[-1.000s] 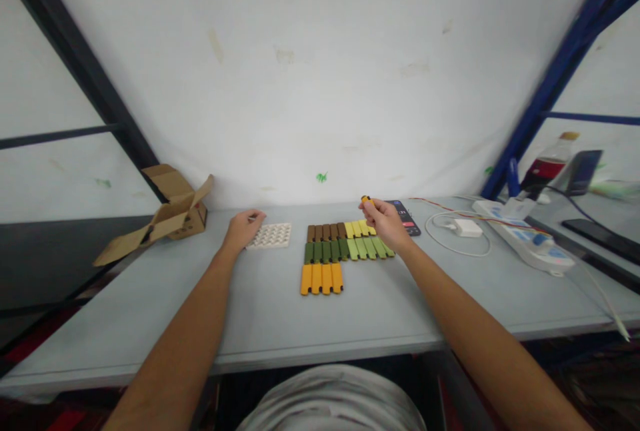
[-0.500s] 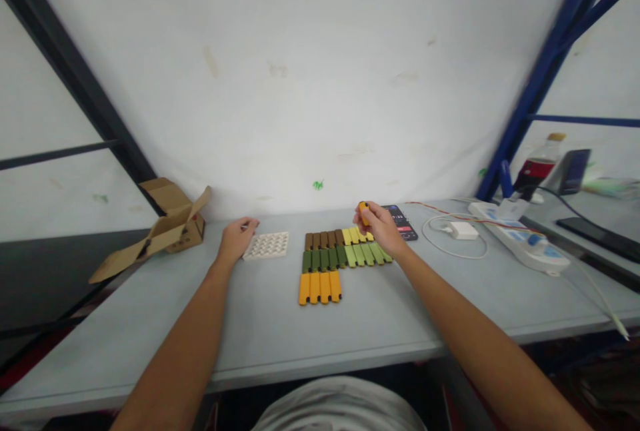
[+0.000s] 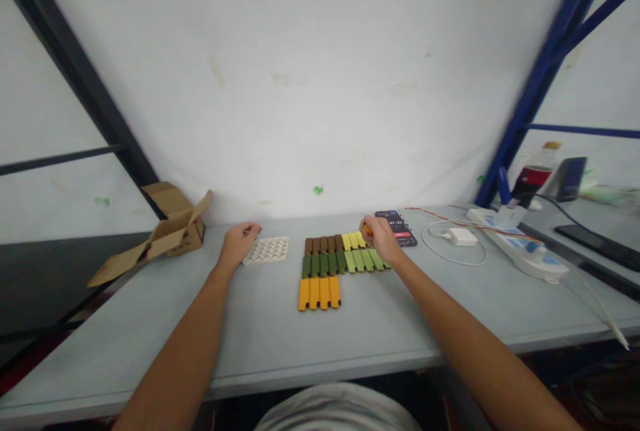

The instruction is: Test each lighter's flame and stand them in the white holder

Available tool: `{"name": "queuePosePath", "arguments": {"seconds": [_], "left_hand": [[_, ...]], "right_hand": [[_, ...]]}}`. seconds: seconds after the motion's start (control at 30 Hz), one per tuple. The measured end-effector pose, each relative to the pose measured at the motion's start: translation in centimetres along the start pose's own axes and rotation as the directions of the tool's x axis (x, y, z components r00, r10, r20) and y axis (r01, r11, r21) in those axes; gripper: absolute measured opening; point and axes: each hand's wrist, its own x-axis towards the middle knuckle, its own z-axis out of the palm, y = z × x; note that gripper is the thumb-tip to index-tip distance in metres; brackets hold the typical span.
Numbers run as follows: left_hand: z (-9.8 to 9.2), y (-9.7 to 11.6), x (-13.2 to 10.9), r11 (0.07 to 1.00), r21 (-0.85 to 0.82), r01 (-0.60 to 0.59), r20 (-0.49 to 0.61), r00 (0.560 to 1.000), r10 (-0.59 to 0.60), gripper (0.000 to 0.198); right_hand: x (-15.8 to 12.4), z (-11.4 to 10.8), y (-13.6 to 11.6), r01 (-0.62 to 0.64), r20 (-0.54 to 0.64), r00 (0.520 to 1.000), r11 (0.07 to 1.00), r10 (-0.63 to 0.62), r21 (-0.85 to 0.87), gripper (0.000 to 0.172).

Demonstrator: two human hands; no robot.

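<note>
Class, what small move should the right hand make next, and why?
Probably set the orange piece at the right end of the orange row: the right hand grips it, and that row shows four pieces against five in the dark green row behind.

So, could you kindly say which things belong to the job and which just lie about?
Apparently job:
- orange piece in right hand
- flat brown, green, yellow, orange strips
- white rectangular tray

Probably unrelated:
- open brown cardboard box
- black rectangular smartphone
- white power strip

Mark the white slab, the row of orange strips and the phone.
White slab (image 3: pixel 267 251): head view, middle of top face.
Row of orange strips (image 3: pixel 315 293): head view, second strip from left.
Phone (image 3: pixel 399 225): head view, screen.
</note>
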Motion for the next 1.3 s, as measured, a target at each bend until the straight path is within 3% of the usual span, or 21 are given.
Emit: {"name": "queuePosePath", "arguments": {"seconds": [0.27, 0.53, 0.67, 0.8, 1.1, 1.3], "left_hand": [[0.1, 0.0, 0.1, 1.000, 0.018, -0.019, -0.008, 1.000, 0.020, 0.044], [0.2, -0.1, 0.0, 1.000, -0.001, -0.027, -0.007, 1.000, 0.027, 0.045], [0.2, -0.2, 0.0, 1.000, -0.019, -0.025, -0.002, 1.000, 0.025, 0.044], [0.0, 0.2, 0.0, 1.000, 0.011, -0.030, -0.005, 1.000, 0.030, 0.043], [-0.2, 1.1, -0.3, 0.999, 0.025, -0.037, 0.007, 0.999, 0.037, 0.042], [-0.2, 1.1, -0.3, 0.998, 0.041, -0.039, 0.013, 0.999, 0.039, 0.043]], "right_hand": [[-0.7, 0.4, -0.7, 0.094, 0.097, 0.992, 0.986, -0.081, -0.137, 0.041], [-1.0, 0.7, -0.7, -0.038, 0.128, 0.991, 0.996, 0.027, 0.085, 0.009], [-0.8, 0.4, -0.4, -0.071, 0.194, 0.980, 0.991, 0.048, 0.117, 0.015], [-0.7, 0.5, -0.3, -0.060, 0.165, 0.985, 0.993, 0.042, 0.106, 0.016], [-1.2, 0.6, -0.1, 0.083, 0.158, 0.986, 0.979, -0.053, -0.185, 0.021], [-1.5, 0.8, -0.3, 0.101, 0.192, 0.980, 0.966, -0.056, -0.236, 0.022]]}}
